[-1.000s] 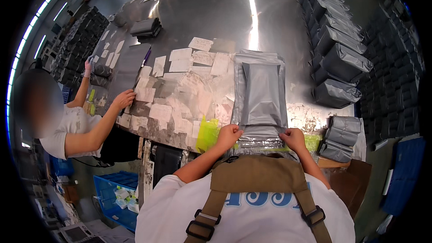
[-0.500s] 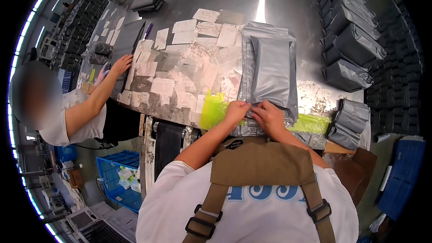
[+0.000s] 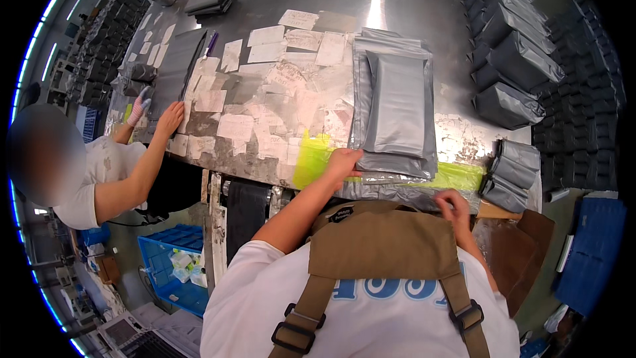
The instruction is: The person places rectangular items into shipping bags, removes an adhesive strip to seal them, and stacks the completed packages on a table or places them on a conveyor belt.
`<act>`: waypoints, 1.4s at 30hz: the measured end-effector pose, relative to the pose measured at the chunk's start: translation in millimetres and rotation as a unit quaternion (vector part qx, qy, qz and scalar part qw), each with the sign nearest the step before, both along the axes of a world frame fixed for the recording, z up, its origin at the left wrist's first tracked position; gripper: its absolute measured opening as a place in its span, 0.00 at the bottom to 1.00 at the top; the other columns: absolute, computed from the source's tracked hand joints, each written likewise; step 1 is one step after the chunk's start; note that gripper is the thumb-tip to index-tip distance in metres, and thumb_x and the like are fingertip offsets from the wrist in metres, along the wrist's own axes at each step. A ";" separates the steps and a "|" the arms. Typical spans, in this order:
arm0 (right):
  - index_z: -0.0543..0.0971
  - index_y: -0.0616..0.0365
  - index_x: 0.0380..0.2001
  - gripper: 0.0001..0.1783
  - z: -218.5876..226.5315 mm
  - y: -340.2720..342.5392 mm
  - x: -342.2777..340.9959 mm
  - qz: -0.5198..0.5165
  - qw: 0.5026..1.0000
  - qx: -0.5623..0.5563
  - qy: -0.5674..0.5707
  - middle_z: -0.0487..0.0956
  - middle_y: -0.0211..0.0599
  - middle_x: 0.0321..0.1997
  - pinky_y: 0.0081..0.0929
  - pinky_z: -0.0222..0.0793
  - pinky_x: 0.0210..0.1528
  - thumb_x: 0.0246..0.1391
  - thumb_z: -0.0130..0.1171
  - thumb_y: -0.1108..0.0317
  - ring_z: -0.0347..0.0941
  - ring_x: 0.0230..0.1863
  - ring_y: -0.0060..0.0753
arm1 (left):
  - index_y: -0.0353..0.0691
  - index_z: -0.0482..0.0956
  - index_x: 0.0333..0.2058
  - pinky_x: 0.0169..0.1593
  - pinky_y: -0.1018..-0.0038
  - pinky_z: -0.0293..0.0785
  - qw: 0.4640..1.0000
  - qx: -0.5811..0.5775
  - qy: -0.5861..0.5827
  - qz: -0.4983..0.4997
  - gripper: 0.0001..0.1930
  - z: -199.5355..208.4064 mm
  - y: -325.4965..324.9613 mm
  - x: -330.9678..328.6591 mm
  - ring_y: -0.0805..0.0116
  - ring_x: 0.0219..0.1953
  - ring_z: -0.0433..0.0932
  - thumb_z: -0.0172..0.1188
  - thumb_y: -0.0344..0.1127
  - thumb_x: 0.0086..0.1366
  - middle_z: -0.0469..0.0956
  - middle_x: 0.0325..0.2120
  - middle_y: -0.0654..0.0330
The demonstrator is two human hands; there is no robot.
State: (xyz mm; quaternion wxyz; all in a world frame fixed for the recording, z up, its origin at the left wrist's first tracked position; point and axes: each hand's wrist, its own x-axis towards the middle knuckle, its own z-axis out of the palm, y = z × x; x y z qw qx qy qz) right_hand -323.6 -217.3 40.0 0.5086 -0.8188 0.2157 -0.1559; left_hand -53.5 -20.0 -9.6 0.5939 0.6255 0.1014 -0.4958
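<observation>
A stack of flat grey plastic bags (image 3: 400, 103) lies on the metal table in front of me, the top one with a smooth folded panel. At its near left corner, my left hand (image 3: 342, 165) is closed on the bags' edge, thumb on top; the fingers beneath are partly hidden. Apart from the stack, my right hand (image 3: 453, 209) hovers by the table's front edge, fingers loosely bent and spread, with nothing seen in them. Below the stack, a crinkled grey plastic strip (image 3: 391, 191) runs along the edge, beside yellow-green tape (image 3: 457, 178).
Rolled grey bags (image 3: 511, 176) sit right of my right hand. Rows of grey bundles (image 3: 510, 76) line the table's right side. Paper labels (image 3: 265, 113) cover the table to the left, where a co-worker's hand (image 3: 171, 119) rests near a dark sheet. A blue crate (image 3: 156, 262) stands below.
My right hand has left the bags' near edge and drawn back to the right, toward me. My left hand stays at the corner. The co-worker's hand has shifted nearer the table's front.
</observation>
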 end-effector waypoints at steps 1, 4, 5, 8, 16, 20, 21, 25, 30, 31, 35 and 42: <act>0.78 0.60 0.30 0.03 -7.2 -17.1 -47.3 -0.119 0.988 0.081 0.047 0.79 0.31 0.31 0.18 0.67 0.32 0.58 0.60 0.73 0.70 0.29 0.16 | 0.36 0.76 0.34 0.33 0.71 0.82 1.000 0.008 -0.011 -0.018 0.11 0.8 1.1 1.7 0.71 0.26 0.75 0.60 0.39 0.66 0.74 0.26 0.63; 0.79 0.59 0.31 0.04 -32.6 -101.1 -203.6 -0.171 0.893 0.075 0.409 0.81 0.32 0.31 0.27 0.70 0.32 0.56 0.58 0.71 0.74 0.30 0.25 | 0.35 0.78 0.40 0.33 0.73 0.80 0.989 0.003 -0.127 -0.072 0.12 -3.9 10.6 3.2 0.71 0.27 0.76 0.59 0.39 0.66 0.76 0.27 0.63; 0.80 0.58 0.31 0.04 -31.6 -116.0 -234.4 0.000 0.737 -0.164 0.655 0.81 0.35 0.33 0.32 0.70 0.33 0.55 0.58 0.71 0.75 0.31 0.31 | 0.35 0.78 0.42 0.34 0.74 0.79 0.981 -0.005 -0.174 -0.090 0.13 -10.0 11.5 4.1 0.71 0.28 0.76 0.59 0.39 0.66 0.77 0.28 0.63; 0.81 0.55 0.34 0.07 -2.4 -98.3 -167.9 -0.014 0.778 -0.359 0.515 0.81 0.42 0.38 0.46 0.72 0.35 0.50 0.59 0.70 0.79 0.35 0.47 | 0.39 0.78 0.50 0.45 0.66 0.75 0.699 0.001 -0.701 -0.142 0.17 0.2 26.2 11.1 0.62 0.41 0.77 0.58 0.30 0.60 0.77 0.43 0.56; 0.80 0.48 0.44 0.17 18.2 -69.3 98.8 0.375 0.766 -0.522 -0.006 0.71 0.32 0.62 0.40 0.60 0.65 0.49 0.54 0.67 0.64 0.64 0.37 | 0.46 0.76 0.52 0.60 0.60 0.65 0.351 -0.128 -0.839 -0.394 0.21 7.0 12.0 57.9 0.60 0.63 0.66 0.54 0.30 0.58 0.69 0.60 0.61; 0.82 0.52 0.36 0.12 6.0 -85.4 107.6 0.404 0.780 -0.477 -0.013 0.73 0.34 0.60 0.38 0.63 0.63 0.45 0.57 0.69 0.65 0.65 0.40 | 0.44 0.78 0.47 0.59 0.59 0.67 0.402 -0.153 -0.814 -0.391 0.19 -1.4 10.6 60.4 0.59 0.63 0.67 0.58 0.28 0.54 0.70 0.59 0.59; 0.82 0.53 0.35 0.12 2.2 -87.5 108.0 0.403 0.789 -0.464 -0.023 0.74 0.35 0.59 0.38 0.65 0.62 0.44 0.59 0.70 0.66 0.64 0.40 | 0.43 0.79 0.46 0.59 0.59 0.68 0.434 -0.164 -0.798 -0.384 0.19 -2.0 11.2 59.2 0.58 0.62 0.68 0.59 0.27 0.53 0.71 0.58 0.59; 0.82 0.56 0.33 0.08 -7.9 -92.9 110.9 0.344 0.875 -0.336 -0.057 0.79 0.35 0.48 0.35 0.72 0.54 0.47 0.61 0.74 0.72 0.56 0.41 | 0.38 0.79 0.44 0.58 0.62 0.70 0.566 -0.206 -0.720 -0.344 0.18 -0.2 8.3 53.6 0.55 0.61 0.69 0.61 0.24 0.52 0.75 0.53 0.55; 0.79 0.64 0.33 0.07 -35.7 -92.5 113.8 0.131 0.989 -0.035 -0.064 0.79 0.33 0.33 0.26 0.70 0.44 0.58 0.58 0.71 0.75 0.40 0.30 | 0.36 0.81 0.40 0.45 0.74 0.71 0.800 -0.160 -0.538 -0.213 0.08 -1.8 -1.7 51.2 0.69 0.42 0.76 0.57 0.31 0.65 0.80 0.36 0.62; 0.79 0.65 0.32 0.08 -39.1 -92.0 119.1 0.071 0.995 0.041 -0.060 0.79 0.31 0.31 0.23 0.69 0.41 0.60 0.57 0.70 0.74 0.36 0.26 | 0.35 0.81 0.38 0.41 0.77 0.70 0.858 -0.116 -0.460 -0.197 0.09 -2.9 -4.8 57.3 0.74 0.37 0.75 0.56 0.34 0.68 0.79 0.32 0.65; 0.76 0.60 0.24 0.19 -43.4 -86.9 160.8 -0.021 0.977 0.206 -0.051 0.70 0.17 0.21 0.18 0.57 0.29 0.66 0.51 0.59 0.61 0.24 0.14 | 0.36 0.81 0.30 0.29 0.82 0.58 0.944 -0.125 -0.302 -0.031 0.16 -4.6 -31.1 73.9 0.86 0.24 0.61 0.54 0.42 0.71 0.70 0.20 0.76; 0.78 0.59 0.36 0.12 -21.4 -65.4 189.9 -0.056 0.958 -0.242 0.144 0.77 0.44 0.31 0.40 0.71 0.36 0.55 0.59 0.61 0.76 0.34 0.55 | 0.38 0.76 0.32 0.28 0.78 0.64 0.923 0.034 -0.384 0.004 0.08 -19.0 -64.4 62.4 0.79 0.23 0.66 0.63 0.35 0.61 0.74 0.23 0.68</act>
